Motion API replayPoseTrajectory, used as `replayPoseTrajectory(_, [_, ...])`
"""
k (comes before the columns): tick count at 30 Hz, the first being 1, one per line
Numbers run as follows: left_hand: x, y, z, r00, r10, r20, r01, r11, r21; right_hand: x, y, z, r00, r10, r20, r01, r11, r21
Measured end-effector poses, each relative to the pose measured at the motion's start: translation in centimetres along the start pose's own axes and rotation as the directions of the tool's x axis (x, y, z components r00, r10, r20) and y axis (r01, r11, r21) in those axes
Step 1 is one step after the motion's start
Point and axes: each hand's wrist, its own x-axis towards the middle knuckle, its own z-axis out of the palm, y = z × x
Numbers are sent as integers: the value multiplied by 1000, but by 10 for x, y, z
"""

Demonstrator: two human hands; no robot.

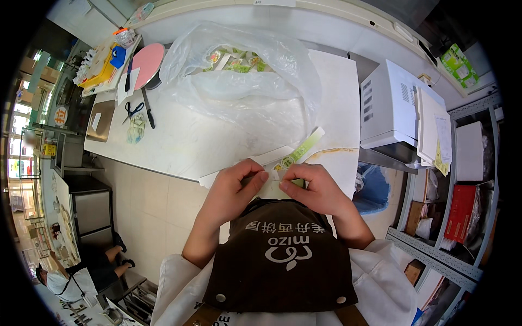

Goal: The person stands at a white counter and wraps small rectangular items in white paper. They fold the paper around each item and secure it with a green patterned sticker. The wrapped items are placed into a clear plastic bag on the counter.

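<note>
Head view: left hand (237,183) and right hand (317,188), thumb and forefinger of each pinching a pale paper band (270,190) (partly hidden by the fingers) at the white table's (182,144) near edge. Directly beyond the grip lies one green-and-white printed strip (308,144); farther out sits one clear plastic bag (244,92) holding green printed pieces (239,66); well to the grip's left lie dark scissors (130,113) and a knife (150,118).

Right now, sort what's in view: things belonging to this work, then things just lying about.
Apparently in use:
small pale piece between the hands
green printed strip
white strip
perhaps clear plastic bag

Apparently lying about:
scissors
knives
pink disc
white appliance
</note>
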Motion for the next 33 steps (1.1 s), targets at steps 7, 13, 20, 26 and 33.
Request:
replayPoseTrajectory(7, [2, 2, 1, 1000, 16, -17, -14, 998, 66, 5, -2, -3, 999, -41, 33, 44, 996, -79])
replayPoseTrajectory(13, [5, 1, -1, 998, -32, 57, 31, 999, 22, 5, 3, -7, 996, -32, 84, 28, 999, 39])
replayPoseTrajectory(20, [7, 12, -10, 981, -74, 180, 81, 996, -33, 5, 7, -10, 992, -84, 92, 71, 988, 135])
replayPoseTrajectory(26, [7, 18, -13, 977, -74, 199, 92, 992, -85, 7, 8, -10, 997, -25, 68, 15, 989, 144])
replayPoseTrajectory(33, [11, 0, -13, 954, -185, 235, 212, 973, -92, 12, 5, -6, 983, -186, -6, 183, 972, -146])
